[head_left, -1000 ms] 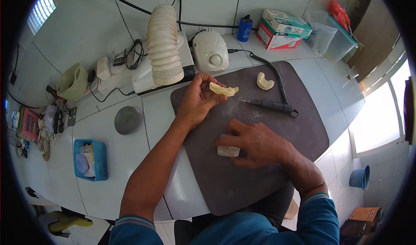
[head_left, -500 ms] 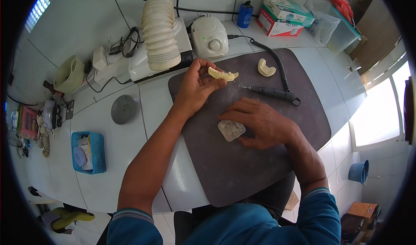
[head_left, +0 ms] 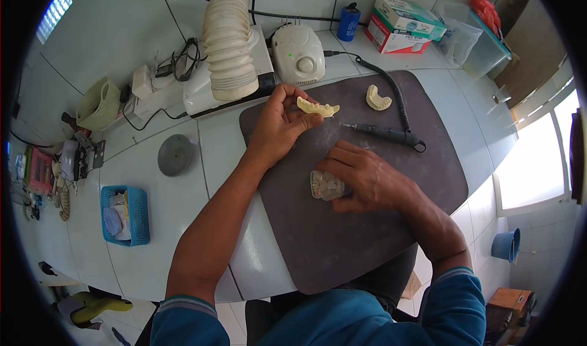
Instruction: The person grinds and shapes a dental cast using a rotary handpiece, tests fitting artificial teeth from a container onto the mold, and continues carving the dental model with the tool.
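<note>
Over one dark mat (head_left: 342, 254) on the tabletop (head_left: 171, 208), our left hand (head_left: 275, 129) pinches one cream dental cast (head_left: 317, 107) at twelve o'clock from the one clear box (head_left: 327, 186) our right hand (head_left: 374, 182) grips, while a second cast (head_left: 378, 99) lies at one o'clock and one black handpiece (head_left: 385, 133) between one and two.
</note>
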The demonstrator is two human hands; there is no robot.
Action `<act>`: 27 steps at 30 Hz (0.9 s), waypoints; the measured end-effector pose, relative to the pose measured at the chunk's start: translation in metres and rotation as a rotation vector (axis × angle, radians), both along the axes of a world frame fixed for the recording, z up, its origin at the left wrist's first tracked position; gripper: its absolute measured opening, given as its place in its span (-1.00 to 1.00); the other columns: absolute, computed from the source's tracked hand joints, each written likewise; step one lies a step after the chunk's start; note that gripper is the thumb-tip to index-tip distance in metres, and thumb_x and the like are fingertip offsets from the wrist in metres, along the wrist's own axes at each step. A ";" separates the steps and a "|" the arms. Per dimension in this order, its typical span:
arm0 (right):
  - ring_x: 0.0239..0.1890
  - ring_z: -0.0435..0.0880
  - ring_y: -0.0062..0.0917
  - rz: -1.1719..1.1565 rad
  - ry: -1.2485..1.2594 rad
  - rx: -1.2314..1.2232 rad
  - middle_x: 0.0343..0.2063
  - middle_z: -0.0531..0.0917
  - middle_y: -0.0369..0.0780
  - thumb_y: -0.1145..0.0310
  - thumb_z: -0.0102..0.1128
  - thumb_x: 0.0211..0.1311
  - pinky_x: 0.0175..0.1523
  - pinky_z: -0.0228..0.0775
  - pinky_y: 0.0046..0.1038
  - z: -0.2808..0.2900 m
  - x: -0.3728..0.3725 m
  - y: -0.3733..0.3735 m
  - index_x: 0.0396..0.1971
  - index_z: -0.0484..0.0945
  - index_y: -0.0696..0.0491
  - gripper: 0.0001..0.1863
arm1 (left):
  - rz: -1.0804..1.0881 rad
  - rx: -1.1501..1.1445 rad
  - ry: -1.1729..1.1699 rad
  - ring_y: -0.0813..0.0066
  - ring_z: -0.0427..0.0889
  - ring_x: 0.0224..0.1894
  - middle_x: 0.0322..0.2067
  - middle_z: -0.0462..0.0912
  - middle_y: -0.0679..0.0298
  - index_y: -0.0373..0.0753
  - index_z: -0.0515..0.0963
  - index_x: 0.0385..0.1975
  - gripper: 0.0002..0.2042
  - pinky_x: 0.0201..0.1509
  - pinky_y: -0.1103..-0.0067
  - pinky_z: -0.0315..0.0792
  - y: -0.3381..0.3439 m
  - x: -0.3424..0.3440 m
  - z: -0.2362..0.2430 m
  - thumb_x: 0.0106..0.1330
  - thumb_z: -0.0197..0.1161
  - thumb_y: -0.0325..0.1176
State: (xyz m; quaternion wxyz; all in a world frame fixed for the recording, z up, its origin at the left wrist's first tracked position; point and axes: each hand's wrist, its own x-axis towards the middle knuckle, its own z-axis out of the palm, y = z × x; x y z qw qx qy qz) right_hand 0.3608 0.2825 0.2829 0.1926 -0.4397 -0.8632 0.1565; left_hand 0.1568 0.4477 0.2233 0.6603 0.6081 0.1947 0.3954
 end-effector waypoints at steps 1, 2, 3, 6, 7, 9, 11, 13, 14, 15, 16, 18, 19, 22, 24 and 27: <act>0.20 0.74 -0.04 0.000 0.000 -0.008 0.02 0.70 -0.07 0.24 0.73 0.13 0.32 0.67 -0.03 0.002 0.001 -0.002 0.29 0.70 0.14 -0.29 | 0.000 0.006 0.000 0.42 0.89 0.23 0.20 0.79 0.07 -0.26 0.44 0.25 -0.53 0.33 0.51 0.80 0.000 0.000 0.000 0.57 0.65 -0.51; 0.20 0.75 -0.03 -0.016 0.000 -0.023 0.04 0.72 -0.06 0.22 0.74 0.17 0.33 0.67 -0.02 0.004 0.002 -0.004 0.34 0.69 0.14 -0.27 | -0.003 0.009 0.011 0.41 0.89 0.23 0.20 0.79 0.06 -0.26 0.44 0.25 -0.53 0.33 0.51 0.80 0.000 0.000 0.000 0.57 0.64 -0.52; 0.21 0.76 -0.01 -0.034 0.003 -0.036 0.06 0.73 -0.05 0.20 0.75 0.21 0.33 0.67 -0.01 0.007 0.004 -0.006 0.38 0.69 0.13 -0.25 | -0.004 0.013 0.021 0.41 0.89 0.23 0.20 0.79 0.06 -0.26 0.44 0.25 -0.53 0.34 0.51 0.80 0.000 0.000 0.001 0.57 0.64 -0.52; 0.19 0.83 0.02 -0.074 0.119 -0.151 0.16 0.79 0.00 0.27 0.71 0.33 0.31 0.70 -0.01 0.013 0.012 -0.009 0.47 0.68 0.12 -0.26 | -0.001 -0.003 0.017 0.42 0.90 0.22 0.20 0.80 0.06 -0.26 0.44 0.25 -0.54 0.34 0.51 0.80 -0.001 -0.001 0.001 0.58 0.63 -0.52; 0.19 0.86 0.03 -0.072 0.179 -0.183 0.19 0.81 0.02 0.31 0.69 0.37 0.29 0.72 -0.01 0.014 0.015 -0.009 0.50 0.68 0.13 -0.28 | 0.001 -0.012 0.010 0.42 0.90 0.22 0.20 0.80 0.07 -0.26 0.45 0.25 -0.54 0.34 0.51 0.80 -0.001 -0.001 0.002 0.58 0.63 -0.52; 0.20 0.90 0.03 -0.015 0.158 -0.157 0.21 0.83 0.04 0.38 0.63 0.43 0.25 0.75 -0.03 0.013 0.021 0.001 0.51 0.66 0.13 -0.32 | 0.003 -0.015 0.021 0.42 0.90 0.21 0.20 0.79 0.07 -0.26 0.45 0.25 -0.55 0.34 0.51 0.80 -0.002 -0.001 0.002 0.58 0.63 -0.52; 0.18 0.92 0.01 -0.044 0.174 -0.131 0.19 0.86 0.04 0.44 0.57 0.49 0.20 0.78 -0.06 0.009 0.021 0.004 0.46 0.67 0.15 -0.41 | 0.002 -0.016 0.025 0.43 0.90 0.21 0.19 0.79 0.07 -0.26 0.45 0.24 -0.55 0.34 0.50 0.80 -0.002 -0.001 0.002 0.59 0.63 -0.52; 0.13 0.94 -0.02 -0.165 0.221 -0.119 0.14 0.88 0.00 0.49 0.51 0.53 0.15 0.79 -0.09 0.005 0.017 0.003 0.34 0.70 0.18 -0.56 | 0.004 -0.015 0.024 0.43 0.89 0.22 0.20 0.78 0.08 -0.26 0.45 0.24 -0.55 0.34 0.51 0.80 -0.002 -0.001 0.002 0.59 0.63 -0.51; 0.10 0.95 -0.03 -0.238 0.260 -0.135 0.12 0.88 -0.01 0.50 0.51 0.54 0.12 0.79 -0.12 0.003 0.014 0.002 0.25 0.70 0.17 -0.64 | 0.012 -0.012 0.010 0.42 0.89 0.23 0.19 0.78 0.09 -0.26 0.45 0.24 -0.55 0.35 0.50 0.80 -0.001 -0.001 0.002 0.59 0.63 -0.51; 0.07 0.95 -0.04 -0.312 0.298 -0.153 0.09 0.88 -0.03 0.51 0.51 0.54 0.10 0.79 -0.14 0.001 0.010 0.001 0.16 0.71 0.17 -0.71 | 0.018 -0.010 -0.003 0.42 0.88 0.25 0.19 0.77 0.09 -0.26 0.45 0.24 -0.55 0.37 0.50 0.79 -0.001 0.000 0.001 0.59 0.63 -0.50; 0.04 0.96 -0.06 -0.350 0.342 -0.156 0.07 0.89 -0.05 0.51 0.51 0.55 0.07 0.79 -0.16 0.001 0.009 0.000 0.07 0.71 0.17 -0.78 | 0.025 -0.007 -0.018 0.41 0.87 0.27 0.19 0.77 0.09 -0.26 0.45 0.24 -0.55 0.38 0.49 0.79 0.000 0.000 0.001 0.59 0.64 -0.49; 0.02 0.96 -0.08 -0.385 0.261 -0.103 0.08 0.88 -0.05 0.53 0.51 0.56 0.07 0.80 -0.21 0.000 0.009 0.002 -0.04 0.66 0.16 -0.84 | 0.051 -0.003 -0.039 0.40 0.85 0.30 0.19 0.76 0.09 -0.26 0.45 0.24 -0.54 0.41 0.48 0.78 0.000 0.001 -0.001 0.59 0.64 -0.47; 0.02 0.96 -0.09 -0.375 0.246 -0.053 0.08 0.88 -0.05 0.54 0.50 0.56 0.07 0.80 -0.23 -0.001 0.009 0.004 -0.09 0.64 0.15 -0.85 | 0.064 -0.001 -0.049 0.40 0.85 0.31 0.19 0.76 0.09 -0.27 0.45 0.24 -0.54 0.42 0.47 0.77 0.000 0.002 -0.001 0.59 0.65 -0.46; -0.09 0.91 -0.03 -0.332 0.267 0.031 0.00 0.81 -0.04 0.56 0.49 0.53 -0.01 0.76 -0.08 -0.008 0.009 0.008 -0.02 0.68 0.13 -0.84 | 0.066 -0.001 -0.039 0.38 0.84 0.32 0.19 0.76 0.08 -0.27 0.45 0.24 -0.54 0.45 0.46 0.75 0.000 0.001 -0.002 0.59 0.65 -0.45; -0.06 0.91 -0.12 -0.302 0.241 0.149 0.00 0.83 -0.09 0.59 0.52 0.49 0.03 0.78 -0.19 -0.013 0.008 0.012 -0.02 0.73 0.14 -0.83 | 0.062 0.005 -0.043 0.38 0.85 0.31 0.19 0.76 0.08 -0.27 0.45 0.24 -0.54 0.45 0.46 0.75 0.000 0.001 -0.003 0.59 0.65 -0.45; -0.01 0.90 -0.16 -0.248 0.227 0.238 0.07 0.81 -0.09 0.64 0.51 0.42 0.07 0.78 -0.22 -0.011 0.011 0.013 -0.06 0.80 0.14 -0.82 | 0.052 -0.001 -0.040 0.39 0.85 0.31 0.19 0.76 0.09 -0.25 0.45 0.25 -0.53 0.46 0.48 0.74 0.001 0.001 -0.002 0.58 0.66 -0.45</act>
